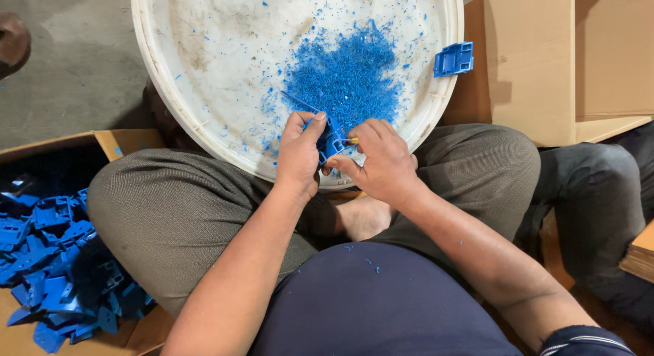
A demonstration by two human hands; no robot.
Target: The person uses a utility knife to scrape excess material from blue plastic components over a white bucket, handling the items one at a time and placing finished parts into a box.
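The left hand (298,155) pinches a small blue plastic part (332,139) between thumb and fingers, tilting it over the near rim of a wide white basin (204,124). The right hand (383,162) closes around a thin tool with a yellowish tip (353,141), set against the part at its 3 o'clock edge; the tool's blade is too small to make out. The part seems to be held over the basin so that trimmings drop inside, where a heap of blue shavings (351,76) lies at the part's 12 o'clock. Another blue part (454,59) rests on the basin rim at 2 o'clock.

The person sits cross-legged on the floor, the basin propped against the knees. A cardboard box (109,141) at 8 o'clock holds a pile of similar blue parts (54,260). More folded cardboard (531,63) stands at 2 o'clock, and the floor (68,70) is bare grey concrete.
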